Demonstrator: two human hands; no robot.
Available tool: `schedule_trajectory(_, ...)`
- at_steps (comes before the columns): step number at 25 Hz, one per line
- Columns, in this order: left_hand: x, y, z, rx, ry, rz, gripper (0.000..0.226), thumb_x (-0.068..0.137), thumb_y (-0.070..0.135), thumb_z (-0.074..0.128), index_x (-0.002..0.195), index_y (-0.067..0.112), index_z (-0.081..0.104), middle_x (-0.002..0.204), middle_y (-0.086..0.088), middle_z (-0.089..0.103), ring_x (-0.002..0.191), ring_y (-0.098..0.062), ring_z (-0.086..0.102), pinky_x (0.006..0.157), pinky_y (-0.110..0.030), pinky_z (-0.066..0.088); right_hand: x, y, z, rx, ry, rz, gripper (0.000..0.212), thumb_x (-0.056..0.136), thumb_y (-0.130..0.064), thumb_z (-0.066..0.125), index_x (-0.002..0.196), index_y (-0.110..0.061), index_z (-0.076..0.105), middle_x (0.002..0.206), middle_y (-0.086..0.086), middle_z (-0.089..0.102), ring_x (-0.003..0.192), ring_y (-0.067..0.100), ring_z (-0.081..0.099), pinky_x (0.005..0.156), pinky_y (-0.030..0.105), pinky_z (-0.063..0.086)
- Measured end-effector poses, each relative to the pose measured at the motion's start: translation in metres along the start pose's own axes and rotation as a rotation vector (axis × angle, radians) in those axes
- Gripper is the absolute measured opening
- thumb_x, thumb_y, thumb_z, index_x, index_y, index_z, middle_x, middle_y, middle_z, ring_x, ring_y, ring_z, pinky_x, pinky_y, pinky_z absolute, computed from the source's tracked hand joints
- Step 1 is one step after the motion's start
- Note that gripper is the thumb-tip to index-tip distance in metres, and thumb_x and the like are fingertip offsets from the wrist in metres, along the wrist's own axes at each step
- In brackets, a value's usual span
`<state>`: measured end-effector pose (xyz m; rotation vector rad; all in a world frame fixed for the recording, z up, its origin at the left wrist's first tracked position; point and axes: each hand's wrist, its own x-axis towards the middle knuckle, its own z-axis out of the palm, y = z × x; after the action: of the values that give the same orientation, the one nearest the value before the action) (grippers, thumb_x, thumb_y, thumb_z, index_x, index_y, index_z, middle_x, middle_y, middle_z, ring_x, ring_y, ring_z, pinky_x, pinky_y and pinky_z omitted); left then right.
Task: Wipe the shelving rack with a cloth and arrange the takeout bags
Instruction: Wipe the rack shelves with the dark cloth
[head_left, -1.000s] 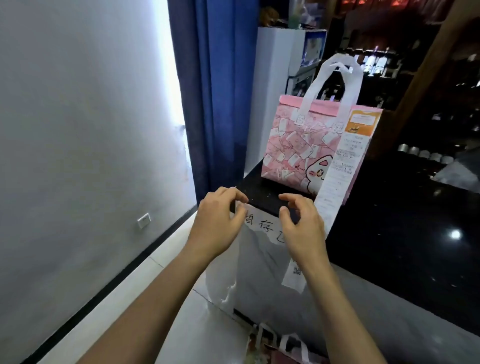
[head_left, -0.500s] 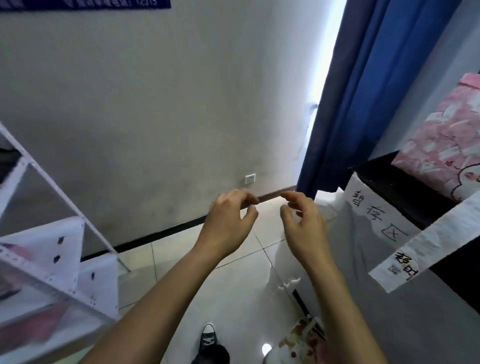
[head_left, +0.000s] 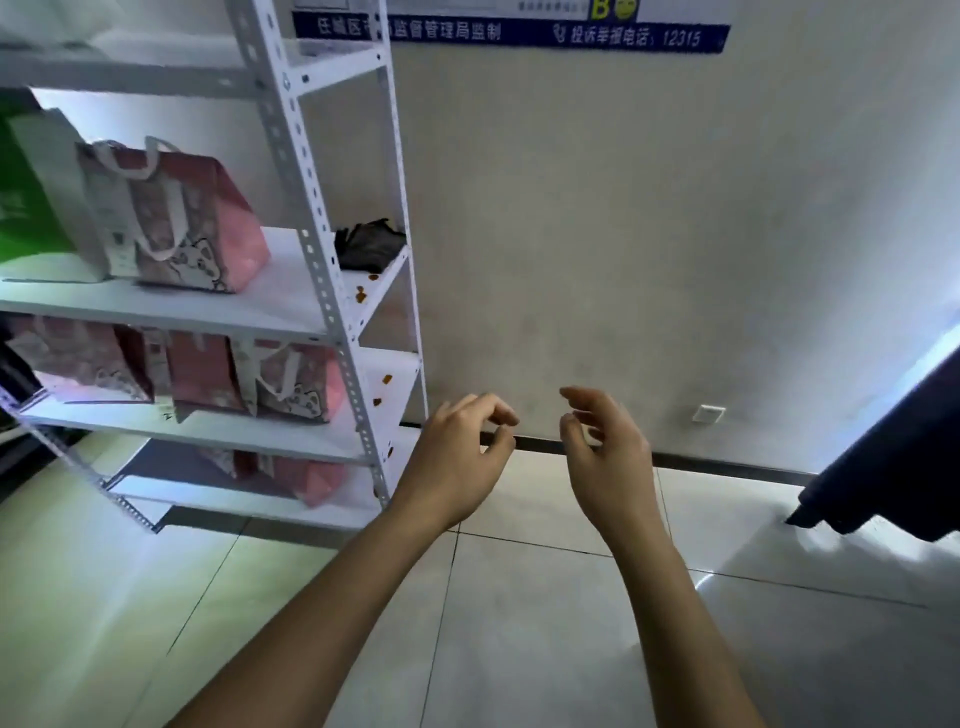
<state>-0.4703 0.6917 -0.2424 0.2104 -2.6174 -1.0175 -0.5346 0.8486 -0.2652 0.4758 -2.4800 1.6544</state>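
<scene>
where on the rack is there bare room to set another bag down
Middle shelf: a free patch between the pink bag and the dark cloth at the back right corner. The shelf below is crowded with pink bags, bare only at its right end by the post. Both hands are empty.

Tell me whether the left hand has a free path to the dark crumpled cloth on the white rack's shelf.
Probably yes: the left hand is empty, and the dark crumpled cloth lies at the shelf's open end, with nothing between them.

The shelving rack (head_left: 311, 249) and green bag (head_left: 21, 208) run off the left edge.
</scene>
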Motion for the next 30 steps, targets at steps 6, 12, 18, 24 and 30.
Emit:
schedule_trajectory(6,-0.079,-0.083,-0.113,0.042,0.111,-0.128,0.013,0.095,0.023,0.054,0.103,0.024,0.065,0.106,0.009,0.065,0.105,-0.011,0.054,0.088,-0.031,0.049,-0.056,-0.078,0.124,0.074,-0.194,-0.053,0.028,0.099,-0.016,0.056,0.122,-0.03,0.065,0.117,-0.011,0.066,0.102,-0.011,0.058,0.077,0.002,0.043)
schedule_trajectory(12,-0.168,-0.15,-0.214,0.048,0.228,-0.197,0.011,0.095,0.021,0.057,0.102,0.022,0.065,0.105,0.007,0.066,0.101,-0.01,0.058,0.086,-0.029,0.052,-0.128,-0.148,0.23,0.087,-0.33,-0.103,0.028,0.1,-0.022,0.055,0.124,-0.033,0.063,0.12,-0.01,0.066,0.109,0.005,0.062,0.09,0.025,0.053)
schedule_trajectory(18,-0.221,-0.207,-0.287,0.044,0.331,-0.269,0.012,0.095,0.023,0.058,0.105,0.025,0.066,0.109,0.008,0.067,0.103,-0.009,0.059,0.085,-0.025,0.054,-0.176,-0.201,0.314,0.08,-0.428,-0.174,0.028,0.101,-0.021,0.056,0.124,-0.034,0.062,0.122,-0.01,0.064,0.104,-0.003,0.059,0.085,0.017,0.049)
schedule_trajectory(24,-0.214,-0.261,-0.321,0.041,0.37,-0.327,0.013,0.095,0.024,0.059,0.105,0.025,0.067,0.108,0.009,0.068,0.103,-0.009,0.057,0.077,-0.012,0.042,-0.165,-0.217,0.376,0.035,-0.455,-0.182,0.027,0.099,-0.022,0.057,0.123,-0.035,0.062,0.119,-0.013,0.064,0.101,-0.006,0.058,0.083,0.012,0.043)
schedule_trajectory(30,-0.165,-0.323,-0.356,0.079,0.329,-0.371,0.014,0.095,0.024,0.057,0.105,0.026,0.066,0.109,0.01,0.068,0.105,-0.009,0.057,0.083,-0.017,0.047,-0.113,-0.225,0.461,0.086,-0.481,-0.147,0.028,0.101,-0.021,0.059,0.124,-0.035,0.061,0.124,-0.012,0.064,0.109,0.004,0.059,0.086,0.018,0.049)
